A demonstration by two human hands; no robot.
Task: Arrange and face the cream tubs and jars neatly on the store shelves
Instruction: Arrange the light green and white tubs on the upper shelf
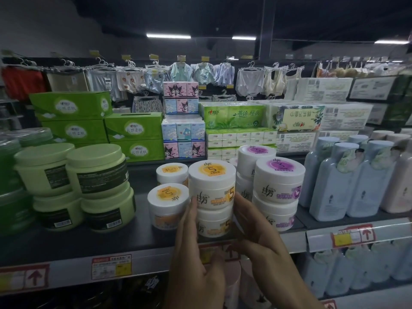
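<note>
Stacked orange-label cream jars (213,192) flanked by left hand (191,239), right hand (256,228); fingers straight, pressed on sidewalls. Looked light, rigid, slick; best held by sidewalls.

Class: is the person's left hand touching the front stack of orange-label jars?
Touching. Head view: the left hand lays its fingers flat against the orange-label jars, no gap.

White orange-labelled jars (211,186) stand stacked between green tubs (98,172) and purple-labelled jars (278,181).

Left hand (191,246), right hand (256,233), seemingly flat, beside stacked orange-label tubs (212,188)
</note>
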